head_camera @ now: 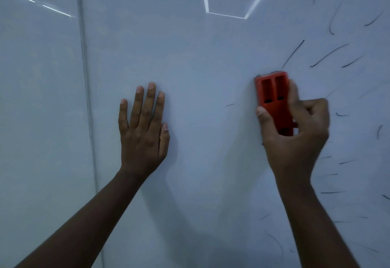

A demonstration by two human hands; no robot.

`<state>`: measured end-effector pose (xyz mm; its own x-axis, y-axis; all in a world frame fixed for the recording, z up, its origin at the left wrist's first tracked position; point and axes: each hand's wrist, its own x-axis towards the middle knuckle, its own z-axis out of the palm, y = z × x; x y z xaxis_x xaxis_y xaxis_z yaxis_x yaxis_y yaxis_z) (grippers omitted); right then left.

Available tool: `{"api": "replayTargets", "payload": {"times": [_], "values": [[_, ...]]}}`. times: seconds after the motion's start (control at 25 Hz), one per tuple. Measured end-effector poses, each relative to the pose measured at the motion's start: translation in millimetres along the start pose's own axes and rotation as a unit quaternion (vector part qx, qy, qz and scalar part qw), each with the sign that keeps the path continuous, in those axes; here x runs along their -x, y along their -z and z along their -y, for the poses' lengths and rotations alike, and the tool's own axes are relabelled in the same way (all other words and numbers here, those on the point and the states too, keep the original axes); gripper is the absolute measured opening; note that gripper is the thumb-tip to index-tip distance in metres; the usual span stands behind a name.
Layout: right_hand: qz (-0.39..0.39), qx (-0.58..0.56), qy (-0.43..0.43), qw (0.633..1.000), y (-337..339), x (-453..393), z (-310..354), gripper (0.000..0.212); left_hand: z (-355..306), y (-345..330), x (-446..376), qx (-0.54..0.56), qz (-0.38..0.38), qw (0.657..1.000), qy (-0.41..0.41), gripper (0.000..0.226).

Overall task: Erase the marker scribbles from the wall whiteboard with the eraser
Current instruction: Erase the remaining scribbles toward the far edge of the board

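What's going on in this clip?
A person is wiping a wall whiteboard. The right hand grips a red eraser held against the board, while the left hand rests flat on the surface with fingers straight. The area between and left of the hands looks nearly clean, apart from one short dash. Many black marker strokes remain to the right of the eraser, from top to bottom.

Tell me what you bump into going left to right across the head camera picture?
Board seam → left hand flat on the whiteboard → tiny stray mark → red eraser → right hand gripping it → black scribbles.
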<state>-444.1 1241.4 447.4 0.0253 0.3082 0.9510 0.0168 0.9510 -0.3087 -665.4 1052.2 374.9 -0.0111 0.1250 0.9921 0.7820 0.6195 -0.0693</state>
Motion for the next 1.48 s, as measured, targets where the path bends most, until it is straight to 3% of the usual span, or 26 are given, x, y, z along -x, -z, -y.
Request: {"api": "replayTargets", "payload": {"times": [0.24,0.4,0.64,0.92,1.08,1.2,1.28,1.48], "values": [[0.191,0.021,0.178,0.965,-23.9,77.9,20.3,0.063,-1.2,-0.6,1.2,-0.001,0.005,1.0,0.001,0.065],[0.225,0.075,0.241,0.941,-24.7,87.6,15.8,0.064,0.1,0.0,2.1,-0.006,0.01,1.0,-0.002,0.065],[0.137,0.073,0.212,0.965,-5.9,17.1,10.3,0.061,-6.2,5.4,-5.0,0.004,-0.019,1.0,0.016,0.06],[-0.044,0.015,-0.048,0.998,53.5,-102.3,-45.9,0.07,-10.5,18.1,-88.3,-0.003,-0.047,0.999,0.003,0.052],[-0.083,0.027,-0.066,0.994,46.1,-98.6,-42.9,0.067,-14.0,19.5,-140.2,-0.004,-0.053,0.998,-0.018,0.064],[-0.06,0.036,-0.009,0.998,25.3,-85.6,-20.5,0.059,-22.6,17.2,-181.4,-0.014,-0.065,0.997,-0.036,0.075],[-0.01,0.072,0.082,0.994,8.4,-67.9,-2.2,0.063,-28.2,16.2,-211.5,-0.028,-0.073,0.996,-0.04,0.08],[0.099,0.098,0.264,0.954,-11.0,-16.9,4.2,0.062,-29.2,11.2,-242.8,-0.041,-0.067,0.996,-0.034,0.079]]}}
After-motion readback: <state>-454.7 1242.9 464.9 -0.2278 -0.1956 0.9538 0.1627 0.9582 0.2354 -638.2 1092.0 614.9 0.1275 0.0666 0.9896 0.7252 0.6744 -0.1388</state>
